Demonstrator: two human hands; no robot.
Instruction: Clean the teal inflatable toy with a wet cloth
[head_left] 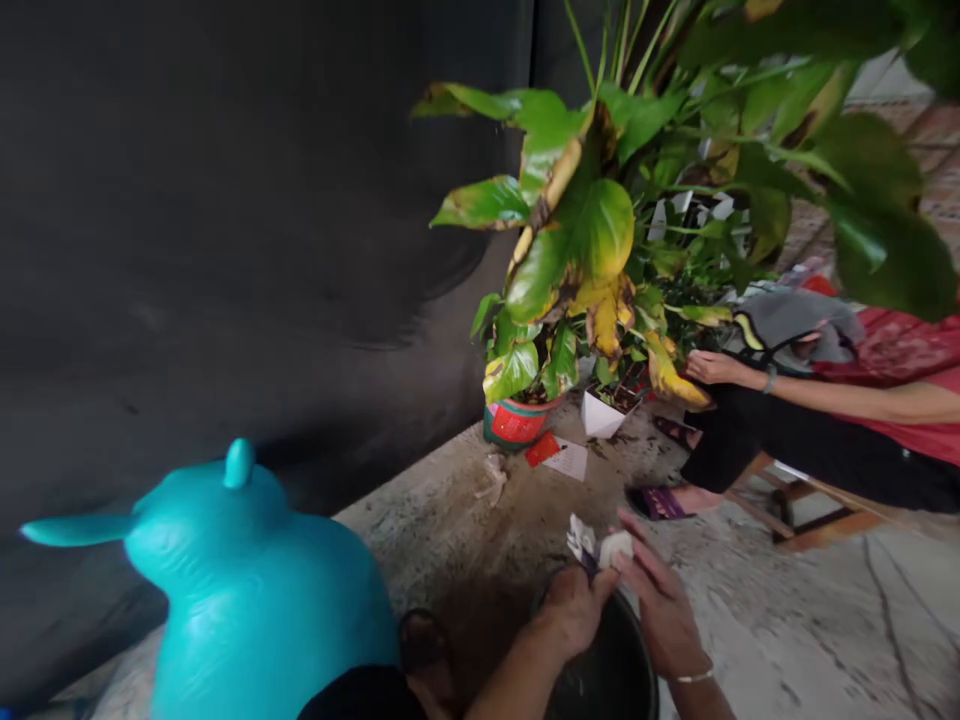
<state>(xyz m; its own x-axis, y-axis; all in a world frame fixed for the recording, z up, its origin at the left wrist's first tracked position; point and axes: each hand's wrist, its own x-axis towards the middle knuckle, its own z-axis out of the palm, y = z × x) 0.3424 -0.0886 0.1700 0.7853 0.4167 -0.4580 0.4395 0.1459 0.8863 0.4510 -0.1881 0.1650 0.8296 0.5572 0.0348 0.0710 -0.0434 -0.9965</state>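
My left hand [574, 605] and my right hand [660, 600] meet over a dark round pot [611, 675] low in the head view. Together they pinch a small white crumpled piece, paper or cloth [600, 545], held just above the pot's rim. My left fingers close round its lower part; my right fingers press its right side. A thin bangle sits on my right wrist.
A tied turquoise plastic bag [247, 590] bulges at the lower left. A leafy potted plant [585, 240] in a red-green pot [517, 422] stands on the concrete floor by a dark wall. Another person [825, 420] sits at the right, one hand among the leaves. Paper scraps [562, 456] lie on the floor.
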